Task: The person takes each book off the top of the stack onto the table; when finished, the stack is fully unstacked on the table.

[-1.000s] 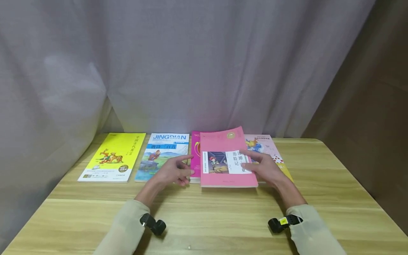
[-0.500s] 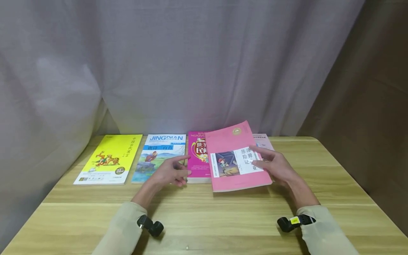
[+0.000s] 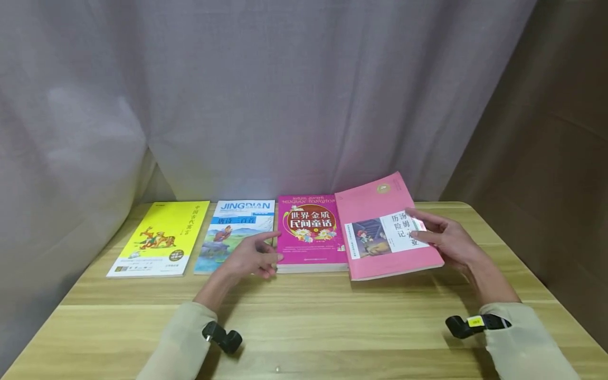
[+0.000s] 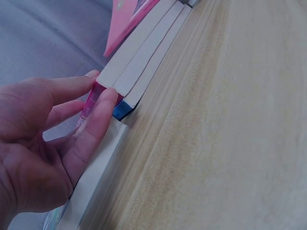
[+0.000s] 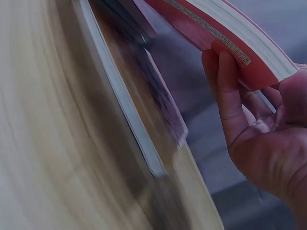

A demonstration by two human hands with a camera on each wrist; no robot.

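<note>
Left hand [image 3: 253, 257], right hand [image 3: 451, 240] well apart

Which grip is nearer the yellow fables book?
Left. The left grip is right of the yellow fables book, at the magenta folk-tale book's left edge; the right grip is much farther right, holding the pink Tom Sawyer book.

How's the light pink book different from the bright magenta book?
The light pink paper book is lifted and tilted; the bright magenta paper book lies flat. The pink one has a white picture band; the magenta one has a round, dark red badge. Both show Chinese writing.
</note>
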